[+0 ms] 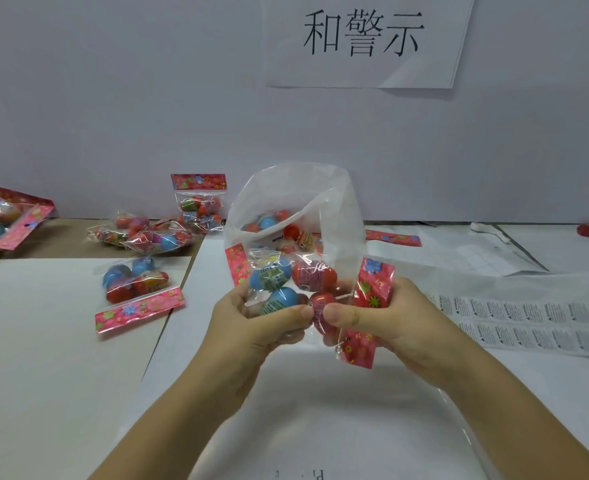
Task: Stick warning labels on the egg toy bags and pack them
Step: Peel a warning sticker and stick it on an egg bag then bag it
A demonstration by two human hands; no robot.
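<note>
The left hand (251, 320) and right hand (390, 317) are each pinching, in a tight grip, a clear pink-headed bag of blue and red eggs (279, 277) near centre, against the tall transparent packing bag (286, 192). Feeding it in level is looking best.

Packing bench, small workshop or factory line. White worktable (61, 341) set against a plain white partition (113, 116). Printed paper sign (365, 39) in Chinese characters fixed above. Many sealed egg toy bags (137, 282) strewn about. Sheets of warning labels (528, 320) at right. Clear outer bag (293, 195), mouth open.
</note>
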